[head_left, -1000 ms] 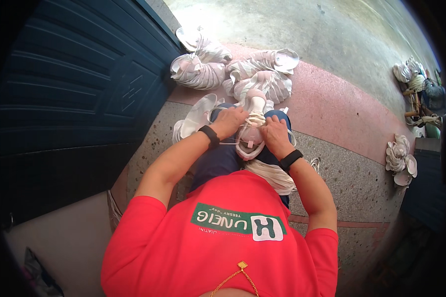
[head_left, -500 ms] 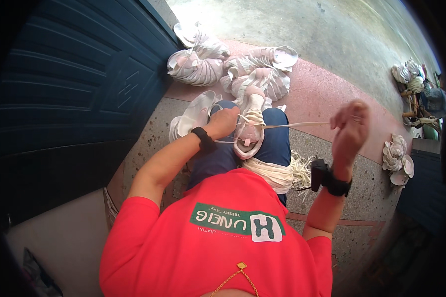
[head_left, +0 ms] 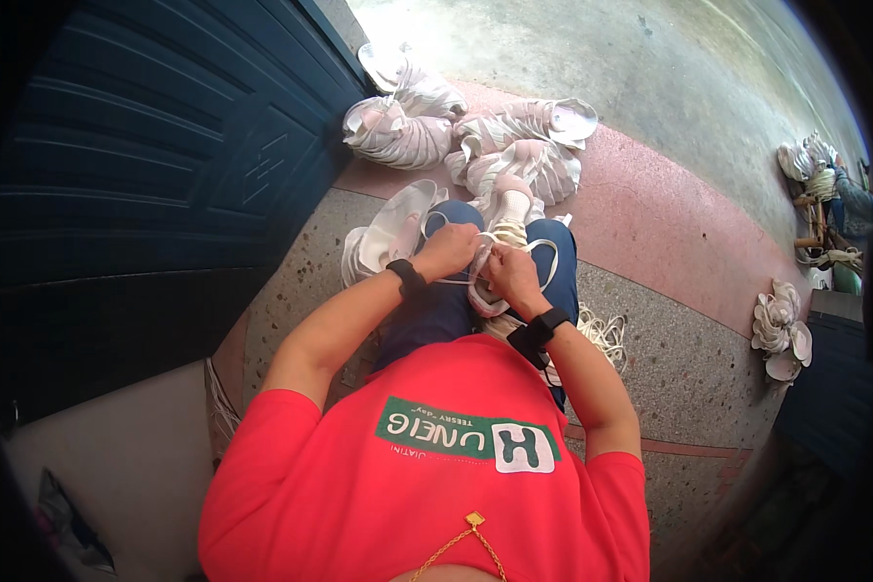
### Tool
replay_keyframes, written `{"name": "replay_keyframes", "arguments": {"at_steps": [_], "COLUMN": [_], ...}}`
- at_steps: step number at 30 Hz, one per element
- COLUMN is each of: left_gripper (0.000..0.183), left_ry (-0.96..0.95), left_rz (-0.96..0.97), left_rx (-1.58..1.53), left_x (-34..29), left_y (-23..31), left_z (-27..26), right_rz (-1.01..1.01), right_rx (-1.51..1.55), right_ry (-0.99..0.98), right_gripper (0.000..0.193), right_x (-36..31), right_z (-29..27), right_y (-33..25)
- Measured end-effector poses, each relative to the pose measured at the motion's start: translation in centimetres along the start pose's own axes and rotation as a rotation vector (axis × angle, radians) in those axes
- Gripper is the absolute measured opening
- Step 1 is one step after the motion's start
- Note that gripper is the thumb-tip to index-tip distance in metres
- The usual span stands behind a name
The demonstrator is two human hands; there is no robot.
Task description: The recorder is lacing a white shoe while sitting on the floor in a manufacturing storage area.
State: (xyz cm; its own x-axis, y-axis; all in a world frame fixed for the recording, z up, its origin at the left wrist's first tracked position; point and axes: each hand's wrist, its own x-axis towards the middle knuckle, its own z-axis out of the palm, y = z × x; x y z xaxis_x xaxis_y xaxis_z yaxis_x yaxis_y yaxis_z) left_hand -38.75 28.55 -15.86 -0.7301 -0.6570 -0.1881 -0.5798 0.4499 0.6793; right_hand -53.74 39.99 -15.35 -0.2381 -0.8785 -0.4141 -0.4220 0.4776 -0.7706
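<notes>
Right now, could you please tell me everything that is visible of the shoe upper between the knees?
The shoe upper looks soft and fabric-like, white and pale pink. Its tongue points toward the picture's top; pale lace loops out on both sides. It lies between the blue-trousered knees. The left hand and right hand pinch lace over its middle, partly hiding it.

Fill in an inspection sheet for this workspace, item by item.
Surface: blue trousers over speckled floor.
Job's things: pink-and-white shoe upper between the knees; pale lace looping right.
Clutter: bundled uppers beyond the knees; loose laces right of the legs.
Hands: left hand and right hand at the upper; exact grips unclear.
Cables: none identifiable; pale strands lower left, kind unclear.
Surroundings: dark blue door left.
</notes>
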Motion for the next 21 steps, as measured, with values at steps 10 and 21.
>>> {"name": "replay_keyframes", "arguments": {"at_steps": [10, 21], "left_gripper": [0.021, 0.025], "left_ry": [0.222, 0.039], "left_rz": [-0.101, 0.042], "left_rx": [-0.012, -0.090], "left_x": [0.9, 2.2], "left_y": [1.7, 3.7], "left_z": [-0.4, -2.1], "right_rz": [-0.061, -0.443], "right_rx": [0.003, 1.273], "right_ry": [-0.002, -0.344], "right_gripper": [0.020, 0.016], "right_x": [0.5, -13.0], "right_z": [-2.1, -20.9], "right_y": [1.2, -16.8]}}
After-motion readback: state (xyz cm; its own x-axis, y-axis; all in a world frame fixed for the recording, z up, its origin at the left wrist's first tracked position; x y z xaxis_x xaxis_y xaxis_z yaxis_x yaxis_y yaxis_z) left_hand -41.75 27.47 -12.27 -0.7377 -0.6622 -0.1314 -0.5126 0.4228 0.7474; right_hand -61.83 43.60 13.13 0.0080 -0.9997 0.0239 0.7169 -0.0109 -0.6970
